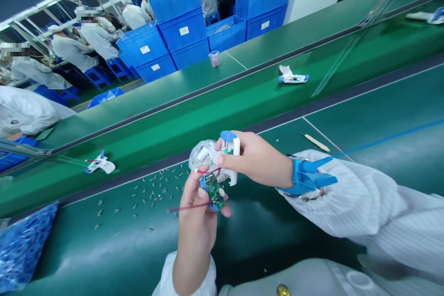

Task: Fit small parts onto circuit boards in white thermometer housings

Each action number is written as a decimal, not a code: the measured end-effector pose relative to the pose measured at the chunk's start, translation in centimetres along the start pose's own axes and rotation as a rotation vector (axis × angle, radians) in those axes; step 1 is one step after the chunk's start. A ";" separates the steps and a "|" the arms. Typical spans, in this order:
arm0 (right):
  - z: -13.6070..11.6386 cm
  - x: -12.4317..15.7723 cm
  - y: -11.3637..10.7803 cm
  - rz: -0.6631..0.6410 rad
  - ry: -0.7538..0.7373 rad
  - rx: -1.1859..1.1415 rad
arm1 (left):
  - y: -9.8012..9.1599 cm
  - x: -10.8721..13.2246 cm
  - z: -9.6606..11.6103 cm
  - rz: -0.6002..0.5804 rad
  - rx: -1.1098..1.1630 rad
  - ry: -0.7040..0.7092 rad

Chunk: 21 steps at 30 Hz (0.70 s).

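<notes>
My right hand (251, 159) grips a white plastic housing (233, 157) with a blue round cap (229, 136) on top and a clear dome (201, 155) at its side. My left hand (196, 222) holds a small green circuit board (214, 190) with red wires running from it toward the housing. The board sits against a blue round part, close to the housing. Below the hands, several small metal parts (152, 194) lie scattered on the green bench mat (263, 236). A blue anti-static wrist strap (307, 175) circles my right wrist over the striped white sleeve.
A wooden stick (315, 142) lies on the mat. A blue bag (24, 245) sits at the near left. Two white assemblies (100, 163) (293, 76) rest on a raised green shelf. Beyond stand a cup (214, 58), stacked blue crates (173, 23) and seated co-workers in white.
</notes>
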State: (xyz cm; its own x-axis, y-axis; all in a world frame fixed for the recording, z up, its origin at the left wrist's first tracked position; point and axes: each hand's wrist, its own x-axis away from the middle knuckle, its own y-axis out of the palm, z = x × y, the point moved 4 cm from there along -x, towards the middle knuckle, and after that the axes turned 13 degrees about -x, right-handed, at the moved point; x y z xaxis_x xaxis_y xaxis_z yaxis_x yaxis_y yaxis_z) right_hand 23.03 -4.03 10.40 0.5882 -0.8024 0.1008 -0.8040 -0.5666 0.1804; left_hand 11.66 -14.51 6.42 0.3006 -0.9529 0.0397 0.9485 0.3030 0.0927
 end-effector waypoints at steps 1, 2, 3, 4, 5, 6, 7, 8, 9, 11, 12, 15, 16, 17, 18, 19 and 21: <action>0.2 0.0 0.0 0.000 0.007 0.012 | 0.1 0.0 0.0 0.001 0.082 -0.057; 0.5 -0.1 -0.1 0.000 0.010 0.025 | 0.3 0.0 -0.1 -0.006 0.170 -0.119; 0.7 -0.1 -0.1 0.001 0.009 0.042 | 0.5 0.1 -0.1 -0.019 0.249 -0.173; 0.9 -0.2 -0.1 0.003 0.006 0.056 | 0.6 0.1 -0.1 -0.034 0.308 -0.210; 1.1 -0.2 -0.2 0.006 0.005 0.068 | 0.7 0.1 -0.1 -0.048 0.337 -0.222; 1.3 -0.2 -0.3 0.013 0.007 0.075 | 0.6 0.1 0.0 -0.051 0.352 -0.213; 1.5 -0.2 -0.4 0.021 0.012 0.079 | 0.5 0.1 0.1 -0.048 0.356 -0.187; 1.6 -0.2 -0.5 0.028 0.020 0.078 | 0.4 0.1 0.2 -0.043 0.351 -0.151; 1.8 -0.2 -0.6 0.033 0.028 0.074 | 0.3 0.2 0.2 -0.045 0.339 -0.114; 2.0 -0.1 -0.7 0.026 0.026 0.071 | 0.2 0.2 0.2 -0.063 0.291 -0.059; 2.0 -0.1 -0.7 0.013 0.019 0.071 | 0.2 0.2 0.1 -0.069 0.254 -0.041; 2.0 0.0 -0.7 -0.023 0.011 0.074 | -0.1 0.2 -0.2 -0.028 0.088 0.005; 2.1 0.1 -0.7 -0.031 0.019 0.076 | -0.4 0.3 -0.3 -0.006 0.040 0.016; 2.1 0.1 -0.7 -0.044 0.032 0.078 | -0.7 0.3 -0.3 0.013 -0.010 0.022; 2.1 0.1 -0.6 -0.062 0.051 0.086 | -1.1 0.4 -0.2 0.034 -0.074 0.022; 2.2 0.1 -0.6 -0.084 0.071 0.099 | -1.6 0.4 -0.1 0.057 -0.153 0.017; 2.6 0.2 -0.5 -0.154 0.122 0.095 | -2.5 0.3 0.4 0.093 -0.304 0.004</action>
State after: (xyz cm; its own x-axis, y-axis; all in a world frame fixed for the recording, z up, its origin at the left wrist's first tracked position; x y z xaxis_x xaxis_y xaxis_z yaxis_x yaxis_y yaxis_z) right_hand 23.28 -4.37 7.81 0.7063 -0.6798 0.1975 -0.7051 -0.7005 0.1101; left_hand 9.37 -15.58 6.60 0.3871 -0.9216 0.0298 0.9033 0.3725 -0.2128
